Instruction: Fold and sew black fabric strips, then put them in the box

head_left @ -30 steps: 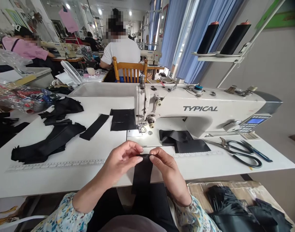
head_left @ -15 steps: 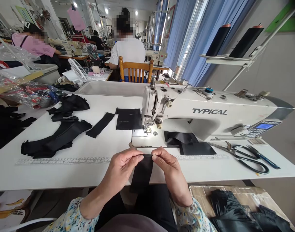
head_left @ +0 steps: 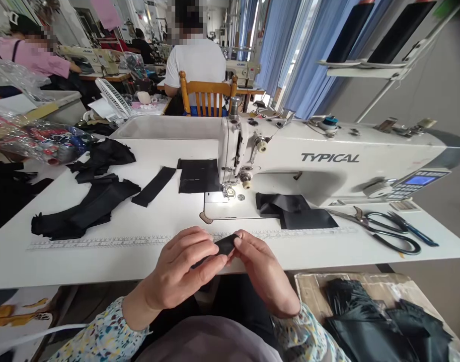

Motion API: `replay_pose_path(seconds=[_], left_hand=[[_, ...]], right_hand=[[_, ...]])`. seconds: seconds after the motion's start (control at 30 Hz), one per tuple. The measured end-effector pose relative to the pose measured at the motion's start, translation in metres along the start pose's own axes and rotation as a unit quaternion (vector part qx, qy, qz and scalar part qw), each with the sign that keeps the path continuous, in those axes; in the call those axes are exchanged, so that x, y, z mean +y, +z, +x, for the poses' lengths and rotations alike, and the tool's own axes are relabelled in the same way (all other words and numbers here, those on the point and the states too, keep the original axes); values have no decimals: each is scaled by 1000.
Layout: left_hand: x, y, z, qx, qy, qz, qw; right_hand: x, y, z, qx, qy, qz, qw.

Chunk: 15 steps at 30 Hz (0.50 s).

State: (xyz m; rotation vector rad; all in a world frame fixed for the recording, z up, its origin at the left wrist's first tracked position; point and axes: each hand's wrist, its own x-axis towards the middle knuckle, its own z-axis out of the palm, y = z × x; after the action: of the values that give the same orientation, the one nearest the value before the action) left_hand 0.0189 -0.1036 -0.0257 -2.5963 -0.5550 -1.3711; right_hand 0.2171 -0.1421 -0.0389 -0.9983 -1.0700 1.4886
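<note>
Just past the table's front edge, a black fabric strip (head_left: 227,245) is held between my two hands. My right hand (head_left: 265,271) pinches its right end between thumb and fingers. My left hand (head_left: 184,266) is curled around the strip's left part, covering much of it. Beyond my hands stands a white sewing machine (head_left: 328,156), with a black fabric piece (head_left: 198,176) lying at the left of its presser foot (head_left: 227,192). More black pieces (head_left: 298,211) lie right of the needle plate, and a single black strip (head_left: 153,186) rests farther left.
Black fabric heaps (head_left: 84,206) lie on the left of the table (head_left: 139,266). A ruler scale (head_left: 101,242) runs along the front. Scissors (head_left: 381,229) and a blue-handled tool (head_left: 414,230) are at right. Below, a cardboard box (head_left: 309,291) bears black pieces. A person (head_left: 196,65) sits ahead.
The strip hung down flat between both hands; now it is folded up and turned slantwise. My left hand has shifted from a fingertip pinch to curling over it. The view has tilted slightly downward.
</note>
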Motion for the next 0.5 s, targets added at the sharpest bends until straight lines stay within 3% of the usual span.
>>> replay_pose_path(seconds=[0.23, 0.5], left_hand=[[-2, 7, -18, -11, -20, -9, 1000], [-3, 11, -13, 22, -66, 10, 998]], right_hand=[[1, -5, 7, -9, -17, -5, 1000], [2, -3, 7, -5, -44, -52, 998]])
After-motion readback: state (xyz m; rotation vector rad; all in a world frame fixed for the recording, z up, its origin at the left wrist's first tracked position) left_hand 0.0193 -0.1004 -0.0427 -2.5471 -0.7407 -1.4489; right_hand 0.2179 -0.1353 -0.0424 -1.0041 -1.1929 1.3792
